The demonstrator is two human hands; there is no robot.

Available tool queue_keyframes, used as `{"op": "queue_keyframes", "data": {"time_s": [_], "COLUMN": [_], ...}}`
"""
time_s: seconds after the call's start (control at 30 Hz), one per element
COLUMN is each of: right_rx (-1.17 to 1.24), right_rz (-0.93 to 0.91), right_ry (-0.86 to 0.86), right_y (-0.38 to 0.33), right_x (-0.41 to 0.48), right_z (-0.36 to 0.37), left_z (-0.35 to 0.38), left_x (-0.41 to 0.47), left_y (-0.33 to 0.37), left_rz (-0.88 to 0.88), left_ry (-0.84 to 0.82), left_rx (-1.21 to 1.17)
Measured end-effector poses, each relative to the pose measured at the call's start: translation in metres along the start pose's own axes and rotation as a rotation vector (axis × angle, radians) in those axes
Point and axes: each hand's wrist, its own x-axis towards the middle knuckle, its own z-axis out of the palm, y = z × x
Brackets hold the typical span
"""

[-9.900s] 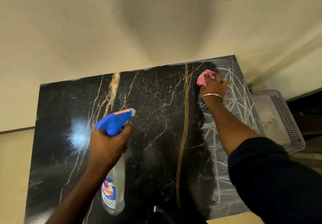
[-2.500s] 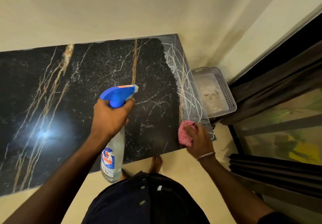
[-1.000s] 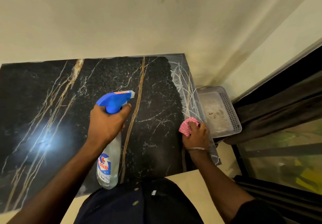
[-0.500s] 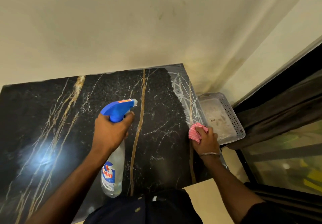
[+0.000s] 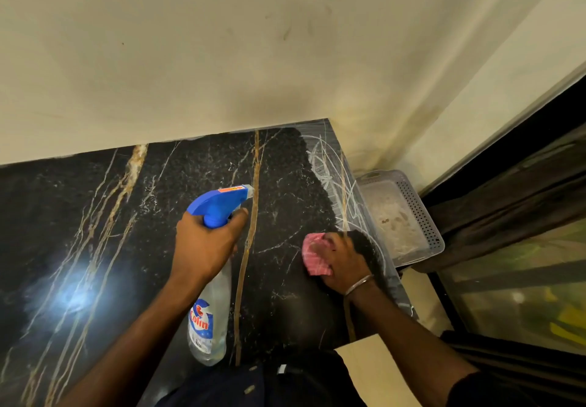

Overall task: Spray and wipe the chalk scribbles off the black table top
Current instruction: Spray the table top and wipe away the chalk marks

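Observation:
The black marbled table top (image 5: 177, 184) with gold veins fills the lower left. White chalk scribbles (image 5: 333, 178) cover a strip along its right edge, up to the far corner. My right hand (image 5: 345, 260) presses a crumpled pink cloth (image 5: 312, 256) onto the table near the lower end of the scribbles. My left hand (image 5: 203, 245) grips the neck of a clear spray bottle (image 5: 211, 314) with a blue trigger head, held above the middle of the table, nozzle pointing right.
A grey perforated plastic basket (image 5: 418, 213) stands on the floor just off the table's right edge. A cream wall runs along the far edge. A dark window frame and curtain (image 5: 507, 203) lie to the right. A bright glare spot (image 5: 76, 295) reflects on the left.
My right hand has slid the pink cloth back and forth along the right-edge scribbles; the near part of the strip now looks dark. The bottle hand stays put.

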Motion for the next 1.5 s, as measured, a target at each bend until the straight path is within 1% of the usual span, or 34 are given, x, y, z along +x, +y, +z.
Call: {"op": "queue_keyframes", "data": {"time_s": [0.03, 0.1, 0.17, 0.23, 0.3, 0.47, 0.53, 0.6, 0.63, 0.67, 0.77, 0.87, 0.9, 0.93, 0.97, 1.0, 1.07, 1.13, 1.2, 1.23, 1.27, 1.3, 1.4, 1.47, 1.5], "right_rx": [0.024, 0.09, 0.122, 0.069, 0.032, 0.014, -0.004, -0.012, -0.01, -0.004, 0.079, 0.108, 0.112, 0.103, 0.074, 0.031, -0.03, -0.044, -0.051, -0.062, -0.075, -0.071, 0.033, 0.066, 0.06], "right_rz": [0.059, 0.239, 0.392, 0.444, 0.415, 0.128, 0.032, -0.014, 0.012, 0.083, 0.377, 0.616, 0.673, 0.692, 0.656, 0.567, 0.33, 0.136, 0.011, -0.009, 0.016, 0.093, 0.459, 0.633, 0.667], "right_ry": [0.036, 0.145, 0.178, 0.177, 0.167, 0.044, 0.047, 0.073, 0.09, 0.102, 0.19, 0.213, 0.218, 0.213, 0.193, 0.162, 0.076, 0.0, -0.023, -0.021, -0.01, 0.019, 0.188, 0.208, 0.2], "right_y": [0.011, 0.028, 0.03, 0.02, 0.002, -0.034, -0.032, -0.016, -0.006, 0.004, 0.021, 0.002, -0.01, -0.022, -0.034, -0.045, -0.06, -0.064, -0.051, -0.041, -0.028, -0.015, 0.006, -0.002, -0.009], "right_x": [0.0, 0.002, 0.008, 0.013, 0.015, 0.018, 0.017, 0.017, 0.018, 0.019, 0.027, 0.04, 0.044, 0.047, 0.051, 0.054, 0.059, 0.059, 0.058, 0.057, 0.056, 0.056, 0.058, 0.066, 0.07], "right_z": [-0.001, -0.005, -0.008, -0.008, -0.008, 0.003, 0.004, 0.001, 0.0, -0.003, -0.011, -0.015, -0.016, -0.016, -0.015, -0.013, -0.008, -0.01, -0.016, -0.019, -0.02, -0.021, -0.019, -0.019, -0.021], "left_z": [0.0, -0.001, -0.001, 0.001, 0.003, 0.011, 0.012, 0.011, 0.009, 0.008, 0.003, -0.001, -0.002, -0.003, -0.003, -0.003, -0.003, -0.003, -0.004, -0.005, -0.005, -0.007, -0.011, -0.012, -0.012], "left_x": [0.0, 0.002, 0.003, 0.003, 0.003, 0.005, 0.007, 0.008, 0.008, 0.009, 0.011, 0.01, 0.01, 0.011, 0.011, 0.012, 0.014, 0.015, 0.017, 0.018, 0.019, 0.02, 0.024, 0.025, 0.025], "left_y": [-0.001, -0.002, -0.003, -0.003, -0.002, 0.001, 0.003, 0.003, 0.003, 0.002, -0.001, -0.005, -0.005, -0.006, -0.007, -0.008, -0.008, -0.007, -0.007, -0.006, -0.007, -0.007, -0.01, -0.011, -0.011], "left_rz": [-0.006, -0.015, -0.018, -0.023, -0.034, -0.041, -0.036, -0.036, -0.038, -0.043, -0.059, -0.063, -0.068, -0.073, -0.077, -0.081, -0.083, -0.085, -0.091, -0.091, -0.089, -0.09, -0.105, -0.106, -0.105], "left_ry": [0.007, 0.029, 0.033, 0.025, 0.024, 0.021, 0.021, 0.024, 0.024, 0.026, 0.041, 0.034, 0.031, 0.03, 0.026, 0.024, 0.027, 0.029, 0.027, 0.028, 0.03, 0.036, 0.056, 0.059, 0.06], "left_rx": [0.006, 0.021, 0.022, 0.024, 0.024, -0.002, 0.001, 0.001, 0.001, 0.004, 0.01, 0.013, 0.017, 0.021, 0.025, 0.025, 0.015, 0.009, 0.006, -0.001, -0.005, -0.005, 0.001, 0.003, 0.008]}}
